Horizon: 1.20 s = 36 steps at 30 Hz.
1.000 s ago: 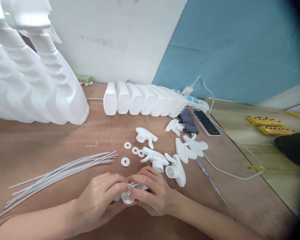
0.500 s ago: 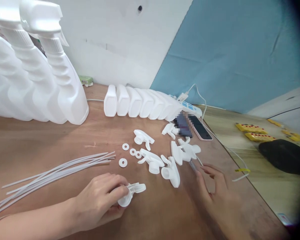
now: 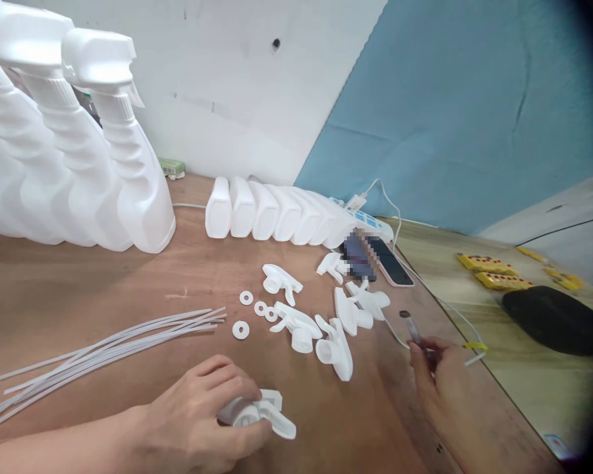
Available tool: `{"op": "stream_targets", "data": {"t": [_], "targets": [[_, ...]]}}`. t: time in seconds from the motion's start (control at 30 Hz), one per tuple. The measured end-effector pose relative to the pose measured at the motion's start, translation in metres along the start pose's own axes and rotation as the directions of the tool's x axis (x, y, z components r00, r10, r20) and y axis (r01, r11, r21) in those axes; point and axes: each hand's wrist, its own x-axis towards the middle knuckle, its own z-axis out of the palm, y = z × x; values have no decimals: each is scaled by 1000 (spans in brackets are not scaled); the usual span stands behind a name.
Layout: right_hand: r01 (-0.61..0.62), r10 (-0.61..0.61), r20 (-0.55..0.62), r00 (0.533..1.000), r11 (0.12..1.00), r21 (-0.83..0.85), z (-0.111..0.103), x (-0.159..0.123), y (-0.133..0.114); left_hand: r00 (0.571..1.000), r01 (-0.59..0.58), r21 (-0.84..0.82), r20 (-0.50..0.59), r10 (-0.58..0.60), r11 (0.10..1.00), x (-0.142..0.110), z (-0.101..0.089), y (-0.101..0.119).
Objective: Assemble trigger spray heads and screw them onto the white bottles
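My left hand (image 3: 212, 411) is closed around a white trigger spray head (image 3: 264, 411) low over the table, its trigger pointing right. My right hand (image 3: 439, 375) pinches a short greyish rod with a dark round end (image 3: 411, 327); its exact kind I cannot make out. Between the hands lie several loose spray heads, among them one spray head (image 3: 337, 349) on its side and another spray head (image 3: 299, 326) beside it. Several white washers, such as the nearest washer (image 3: 240, 330), lie left of them. A bundle of thin white tubes (image 3: 113, 349) rests behind my left forearm.
White spray bottles (image 3: 143, 197) with heads fitted stand at left. Headless white bottles (image 3: 242, 217) lie in a row by the wall. A phone (image 3: 390, 263), a power strip (image 3: 370, 224) and a white cable (image 3: 454, 313) are near the table's right edge.
My left hand has turned the spray head over and moved slightly nearer to me. My right hand has closed on the rod and lifted it rightward, away from the loose spray heads.
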Motion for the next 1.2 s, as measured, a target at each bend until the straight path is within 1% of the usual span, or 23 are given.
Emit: {"op": "stream_targets", "data": {"t": [0.03,0.07,0.1,0.13,0.17,0.23,0.3,0.33,0.37,0.4,0.43,0.5,0.57,0.63,0.73,0.83,0.87,0.93,0.97,1.03,1.1,1.17,1.2], "targets": [[-5,6,-64,998,1000,14,0,2,-12,1000,-17,16,-2,17,1000,0,0,1],[13,-3,-133,991,997,76,0,5,-25,999,-34,30,-11,34,999,0,1,1],[56,-41,-139,989,993,103,1,9,-41,998,-51,42,-20,52,998,0,3,1],[114,-101,-120,988,988,107,3,13,-58,997,-72,52,-26,73,996,-1,5,2],[222,-209,-111,972,968,114,6,17,-76,995,-95,64,-32,97,993,-3,8,1],[404,-401,-51,915,903,143,15,28,-110,990,-131,94,-41,135,987,-6,15,0],[475,-483,10,876,865,164,27,40,-139,984,-136,111,-100,148,984,-9,22,-2],[487,-499,46,865,859,155,33,45,-150,981,-129,107,-134,143,986,-9,24,-3],[483,-497,116,860,866,125,39,50,-159,977,-114,93,-168,129,989,-10,25,-4],[485,-492,179,852,870,84,44,54,-166,975,-95,72,-196,108,993,-10,24,-5],[508,-505,238,829,859,53,49,58,-171,974,-71,40,-210,78,997,-9,23,-6],[536,-513,314,799,844,13,56,64,-176,982,4,-66,-189,-16,998,-8,15,-7],[546,-516,340,786,838,8,58,68,-178,983,93,-218,-134,-124,972,-6,6,-7],[547,-517,347,782,837,16,55,71,-178,971,156,-360,-116,-210,920,-4,-3,-7],[502,-503,327,800,860,94,44,73,-180,943,186,-483,-157,-294,856,-3,-8,-6],[343,-443,302,844,879,331,29,68,-185,905,216,-558,-193,-378,801,-4,-5,-3],[281,-431,312,847,860,425,23,64,-188,883,231,-595,-203,-422,770,-4,-3,-3],[181,-442,345,828,792,583,12,55,-193,818,263,-690,-212,-535,675,-6,1,-3],[144,-465,359,809,750,646,8,49,-196,779,268,-745,-205,-592,611,-6,3,-3],[67,-513,399,760,673,737,2,36,-200,720,262,-856,-134,-681,445,-7,5,-5],[-28,-555,470,687,626,779,2,25,-203,693,277,-931,23,-720,237,-7,6,-6],[-78,-597,515,615,604,793,6,18,-204,674,350,-936,216,-707,48,-6,4,-6],[-84,-610,515,602,594,800,9,16,-203,659,389,-921,298,-690,-26,-6,3,-6]]}}
